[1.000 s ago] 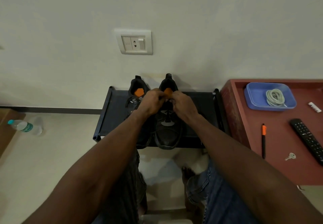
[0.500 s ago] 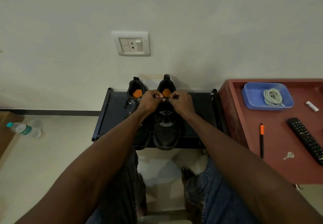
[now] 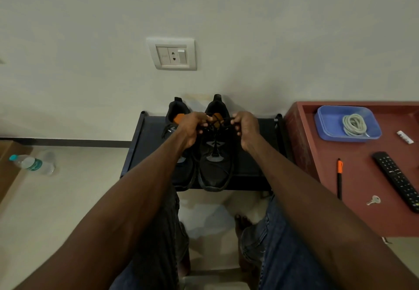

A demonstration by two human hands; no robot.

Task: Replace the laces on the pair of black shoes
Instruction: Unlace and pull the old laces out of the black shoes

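Right shoe (image 3: 215, 156): on low black rack (image 3: 145, 144), beside left shoe (image 3: 179, 117).
Left hand (image 3: 192, 127), right hand (image 3: 246, 128): each pinching black lace (image 3: 217, 124) end above tongue.
New laces (image 3: 354, 124): coiled in blue tray (image 3: 326, 117) on desk (image 3: 362, 219).
Risk: uneven pull may snag lace in eyelets or drag shoe off rack.

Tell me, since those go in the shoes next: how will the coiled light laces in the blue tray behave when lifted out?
The coiled laces look like thin soft cord, so probably floppy and very light. Lying as a loose bundle in the blue tray, they would likely unravel and dangle if pinched by a single strand. They seem unlikely to roll or break; tangling looks like the main nuisance.
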